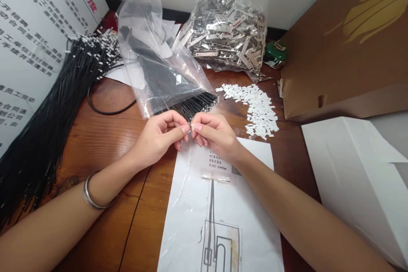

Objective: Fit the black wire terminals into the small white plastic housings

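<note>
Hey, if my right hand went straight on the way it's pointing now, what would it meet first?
Most likely your left hand: the fingertips of your right hand point at its fingertips, touching or nearly so. One view makes the exact depth hard to judge.

- Exposure: bright, soft, even; light appears to fall from above.
- Glare: white streaks on clear bag [140,17] at 11 o'clock; glint on bracelet [87,195] at 8.
- Dark end: black cables [35,144] at 9 merge, near-black.
- Bright end: white pieces [263,112] at 3 nearly wash out.
- Focus: left hand [156,138] and right hand [219,134] fairly crisp, centre; small piece [190,126] between fingertips unresolved.
- Distortion: wide-angle stretch, forearms [54,223] broadening towards 4 and 8.
</note>
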`<action>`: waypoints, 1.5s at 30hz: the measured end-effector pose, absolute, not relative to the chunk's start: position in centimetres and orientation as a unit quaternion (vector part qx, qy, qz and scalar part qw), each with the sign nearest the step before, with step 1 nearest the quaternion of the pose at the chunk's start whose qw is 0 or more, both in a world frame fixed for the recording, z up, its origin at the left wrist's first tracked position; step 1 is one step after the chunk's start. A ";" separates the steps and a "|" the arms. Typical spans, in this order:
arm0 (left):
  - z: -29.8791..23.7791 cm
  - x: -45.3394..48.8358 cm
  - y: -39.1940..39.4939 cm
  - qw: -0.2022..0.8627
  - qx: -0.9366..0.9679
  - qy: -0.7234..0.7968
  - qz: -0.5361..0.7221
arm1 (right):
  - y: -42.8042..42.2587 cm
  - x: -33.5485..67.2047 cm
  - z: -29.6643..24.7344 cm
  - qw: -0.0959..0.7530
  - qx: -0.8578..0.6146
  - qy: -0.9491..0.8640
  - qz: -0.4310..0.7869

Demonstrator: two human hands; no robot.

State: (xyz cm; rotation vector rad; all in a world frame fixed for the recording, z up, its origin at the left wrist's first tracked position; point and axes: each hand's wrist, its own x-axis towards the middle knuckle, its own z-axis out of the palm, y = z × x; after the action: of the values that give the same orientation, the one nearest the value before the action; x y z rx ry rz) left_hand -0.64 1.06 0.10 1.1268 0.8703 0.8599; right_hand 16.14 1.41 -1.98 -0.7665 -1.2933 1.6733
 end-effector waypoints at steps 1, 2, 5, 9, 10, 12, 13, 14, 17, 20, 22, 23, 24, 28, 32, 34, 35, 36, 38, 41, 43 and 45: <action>0.1 -0.7 1.1 0.676 0.499 0.385 0.381 | 1.4 16.2 -2.0 0.429 -0.307 -0.523 0.670; 0.1 -0.7 1.1 0.678 0.497 0.384 0.381 | 1.4 16.2 -2.0 0.426 -0.307 -0.527 0.669; 0.0 -0.7 1.2 0.682 0.492 0.382 0.383 | 1.4 16.3 -2.1 0.420 -0.308 -0.533 0.667; 0.0 -0.7 1.2 0.683 0.494 0.378 0.383 | 1.4 16.3 -2.2 0.423 -0.296 -0.533 0.670; 0.0 -0.7 1.2 0.682 0.496 0.379 0.382 | 1.4 16.3 -2.3 0.424 -0.293 -0.533 0.671; 0.0 -0.7 1.2 0.680 0.498 0.381 0.380 | 1.4 16.3 -2.2 0.424 -0.290 -0.531 0.674; 0.0 -0.7 1.1 0.679 0.499 0.382 0.380 | 1.4 16.3 -2.2 0.425 -0.288 -0.531 0.674; 0.0 -0.7 1.1 0.678 0.500 0.382 0.380 | 1.4 16.3 -2.2 0.425 -0.287 -0.531 0.674; 0.0 -0.8 1.1 0.676 0.501 0.382 0.383 | 1.4 16.3 -2.2 0.427 -0.286 -0.540 0.667; 0.0 -0.8 1.0 0.675 0.501 0.380 0.386 | 1.4 16.4 -2.2 0.426 -0.288 -0.553 0.656; 0.1 -0.7 1.0 0.675 0.502 0.378 0.387 | 1.4 16.4 -2.3 0.424 -0.289 -0.560 0.650; 0.1 -0.7 1.0 0.674 0.503 0.376 0.388 | 1.4 16.4 -2.3 0.423 -0.290 -0.564 0.648; 0.1 -0.7 1.0 0.673 0.504 0.376 0.389 | 1.4 16.4 -2.3 0.422 -0.290 -0.566 0.646; 0.1 -0.6 1.0 0.671 0.508 0.374 0.390 | 1.4 16.4 -2.3 0.419 -0.292 -0.567 0.646; 0.0 -0.6 1.0 0.672 0.509 0.375 0.386 | 1.4 16.5 -2.3 0.420 -0.291 -0.569 0.644; 0.0 -0.7 1.1 0.673 0.509 0.372 0.386 | 1.4 16.5 -2.3 0.418 -0.295 -0.573 0.640; 0.0 -0.7 1.1 0.673 0.510 0.371 0.387 | 1.4 16.5 -2.3 0.416 -0.297 -0.576 0.638; 0.0 -0.7 1.1 0.673 0.510 0.370 0.387 | 1.3 16.5 -2.3 0.414 -0.299 -0.579 0.636; 0.0 -0.7 1.0 0.673 0.510 0.371 0.386 | 1.3 16.5 -2.2 0.412 -0.304 -0.584 0.629; 0.0 -0.7 1.0 0.670 0.511 0.380 0.381 | 1.2 16.5 -2.0 0.408 -0.311 -0.598 0.616; 0.0 -0.7 1.0 0.669 0.512 0.384 0.377 | 1.1 16.5 -2.0 0.406 -0.316 -0.605 0.608; 0.1 -0.7 1.0 0.671 0.512 0.384 0.375 | 1.1 16.4 -2.0 0.406 -0.320 -0.605 0.605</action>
State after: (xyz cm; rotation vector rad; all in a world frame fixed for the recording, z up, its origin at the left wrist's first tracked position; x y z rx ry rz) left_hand -0.70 1.01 0.07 1.1536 0.8651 0.8459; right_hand 16.42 1.13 -2.02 -0.8062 -1.5272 1.5262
